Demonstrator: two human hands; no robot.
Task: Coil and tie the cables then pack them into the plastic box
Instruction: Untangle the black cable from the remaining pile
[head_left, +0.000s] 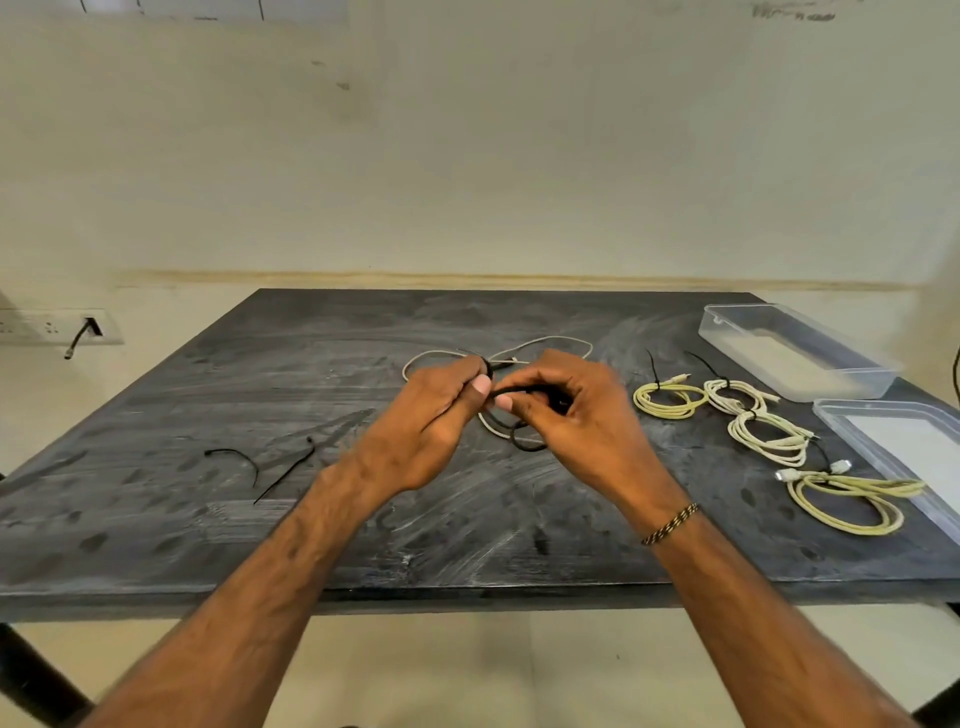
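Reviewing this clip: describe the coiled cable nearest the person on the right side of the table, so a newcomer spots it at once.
Start at the dark table and go to its right edge, where a clear lid lies flat. The pale yellow coil lies against the lid's near corner. It is the largest and loosest of the four tied coils, with white connectors at its top, and sits nearest the person.

Both hands, left (426, 415) and right (576, 415), meet, fingers (480, 385) pinched.

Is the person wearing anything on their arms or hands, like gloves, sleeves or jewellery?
No gloves or sleeves show: both forearms are bare up to the picture's edge. The left hand wears nothing. Below the right hand, the wrist carries a thin braided bracelet, dark with lighter flecks.
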